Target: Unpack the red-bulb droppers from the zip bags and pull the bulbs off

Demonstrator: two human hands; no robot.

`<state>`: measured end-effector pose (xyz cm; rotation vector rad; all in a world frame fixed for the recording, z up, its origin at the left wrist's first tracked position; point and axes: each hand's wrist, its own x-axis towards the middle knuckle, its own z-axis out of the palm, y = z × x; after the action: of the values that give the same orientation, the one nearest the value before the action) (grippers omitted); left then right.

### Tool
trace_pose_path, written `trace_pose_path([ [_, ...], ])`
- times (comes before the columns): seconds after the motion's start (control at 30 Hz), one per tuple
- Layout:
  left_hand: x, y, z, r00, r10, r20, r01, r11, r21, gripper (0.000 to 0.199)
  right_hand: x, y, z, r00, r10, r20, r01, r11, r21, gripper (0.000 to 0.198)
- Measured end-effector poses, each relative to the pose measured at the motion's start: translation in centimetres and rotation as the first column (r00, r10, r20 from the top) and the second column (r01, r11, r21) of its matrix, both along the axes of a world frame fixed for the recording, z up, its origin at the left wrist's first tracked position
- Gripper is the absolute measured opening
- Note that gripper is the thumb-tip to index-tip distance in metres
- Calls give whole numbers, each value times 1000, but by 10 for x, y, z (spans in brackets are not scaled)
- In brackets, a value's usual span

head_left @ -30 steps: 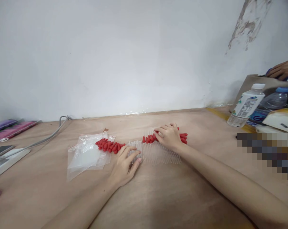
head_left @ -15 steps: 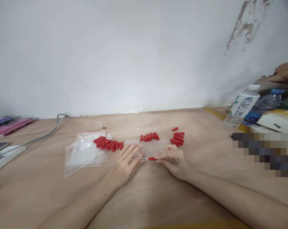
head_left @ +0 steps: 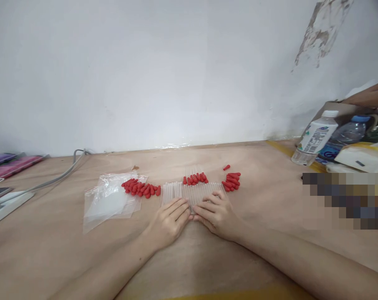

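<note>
The left hand [head_left: 168, 223] and right hand [head_left: 216, 213] are resting flat-fingered on the row of thin clear plastic tubes [head_left: 193, 191] — holding nothing I can make out. The tubes are looking light, stiff and roll-prone — best pinched mid-length.

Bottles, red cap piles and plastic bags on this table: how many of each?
Bottles: 2, white-labelled bottle and blue-capped bottle
Red cap piles: 3, left pile, middle pile, right pile
Clear bag stack: 1
Total: 6

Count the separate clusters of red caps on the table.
3, plus one stray cap. Left cluster beside the plastic bags; middle cluster behind the clear tubes; right cluster. Hands may hide more.
</note>
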<state>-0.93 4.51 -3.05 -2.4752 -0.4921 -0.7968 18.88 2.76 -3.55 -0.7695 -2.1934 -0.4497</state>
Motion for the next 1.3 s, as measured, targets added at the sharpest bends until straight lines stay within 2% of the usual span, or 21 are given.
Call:
trace_pose_path([
  [0.27, -1, -4, 0, 992, -102, 74, 106, 993, -52, 10, 6, 0, -6, 993, 113, 45, -118, 986, 115, 9],
  [0.63, -6, -11, 2, 980, -163, 110, 177, 976, -130, 10, 8, -6, 2, 978, 193, 84, -209, 935, 285, 12],
  [1.03, -14, -13, 1, 973, -184, 142, 209, 959, -189, 15, 19, -14, 1, 969, 209, 132, -239, 929, 282, 14],
  [1.13, -22, -7, 0, 968, -122, 219, 165, 968, -189, 15, 31, -10, 9, 990, 134, 37, -139, 949, 283, 16],
  [1.17, -24, -5, 0, 964, -67, 258, 120, 974, -193, 15, 37, -5, 15, 995, 87, -43, -72, 961, 266, 16],
  [1.23, -25, 1, 1, 946, 60, 318, 10, 977, -214, 14, 55, 13, 29, 975, -23, -222, 53, 990, 134, 10],
  [1.27, -23, 4, 3, 935, 113, 337, -36, 973, -226, 14, 66, 26, 37, 947, -92, -308, 96, 995, -2, 11],
  [1.3, -21, 6, 4, 926, 148, 348, -66, 970, -235, 15, 78, 40, 43, 911, -189, -367, 129, 975, -182, 17],
])
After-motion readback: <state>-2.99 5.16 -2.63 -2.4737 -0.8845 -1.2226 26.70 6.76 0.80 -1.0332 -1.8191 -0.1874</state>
